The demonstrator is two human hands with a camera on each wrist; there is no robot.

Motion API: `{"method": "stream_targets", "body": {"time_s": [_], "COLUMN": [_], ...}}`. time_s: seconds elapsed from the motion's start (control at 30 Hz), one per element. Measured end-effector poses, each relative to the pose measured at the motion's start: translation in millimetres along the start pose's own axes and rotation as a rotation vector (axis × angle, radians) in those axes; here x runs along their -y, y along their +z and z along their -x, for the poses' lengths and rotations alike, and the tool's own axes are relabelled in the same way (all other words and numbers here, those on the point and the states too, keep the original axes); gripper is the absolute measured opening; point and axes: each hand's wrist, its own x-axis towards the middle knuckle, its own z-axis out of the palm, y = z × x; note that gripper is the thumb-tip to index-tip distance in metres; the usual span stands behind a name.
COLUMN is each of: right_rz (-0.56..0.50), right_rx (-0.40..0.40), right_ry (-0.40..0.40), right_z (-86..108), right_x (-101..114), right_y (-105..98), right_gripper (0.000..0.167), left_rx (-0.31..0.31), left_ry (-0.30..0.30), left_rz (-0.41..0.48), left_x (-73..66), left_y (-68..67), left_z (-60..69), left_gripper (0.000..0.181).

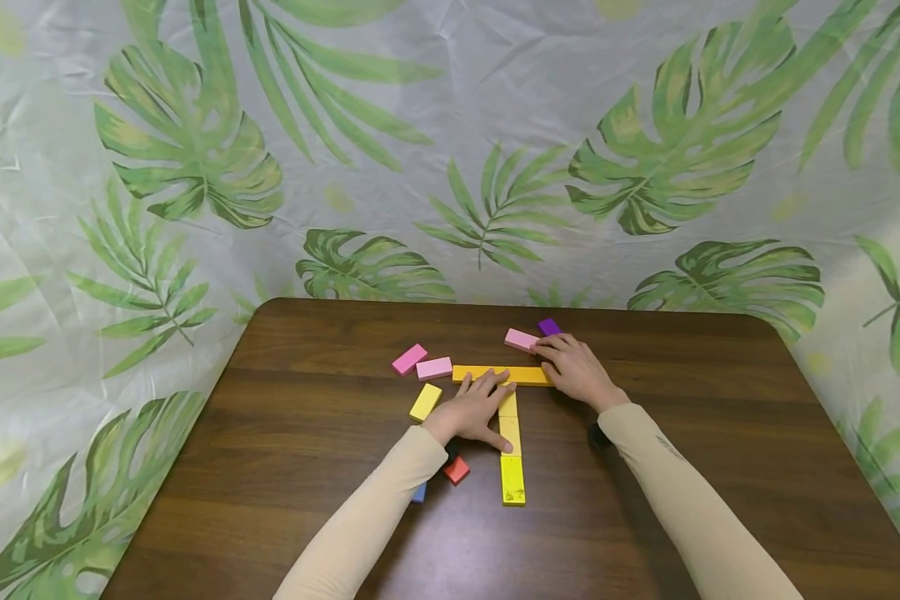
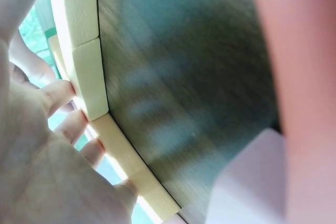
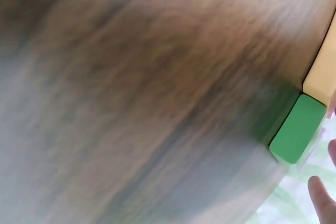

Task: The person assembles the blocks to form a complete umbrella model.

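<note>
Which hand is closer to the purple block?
Right. The right hand has its fingers just on the near side of the purple block. The left hand is farther off, to the left and closer to the person.

The left forearm [image 1: 371, 508] and right forearm [image 1: 693, 492], both in long cream sleeves, stretch forward from the near side and slant inward toward each other. The left hand [image 1: 471, 412] lies palm down, its fingers fanned apart and its thumb [image 1: 499, 442] set well away from them. Slightly farther forward, the right hand [image 1: 579, 371] shows its back, fingers [image 1: 558, 342] loosely bent and pointing leftward, the two hands apart.
</note>
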Motion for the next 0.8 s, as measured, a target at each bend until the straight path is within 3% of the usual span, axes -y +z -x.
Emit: {"method": "stream_targets", "body": {"time_s": [0.8], "right_rz": [0.047], "right_rx": [0.123], "right_ry": [0.155], "right_z": [-30.1], "right_x": [3], "right_y": [3], "right_gripper": [0.047], "left_rx": [0.004], "left_ry": [0.001], "left_rz": [-0.003], "left_x": [-0.4], "left_y": [-0.5], "left_z": [0.3], "left_gripper": [0.102]}}
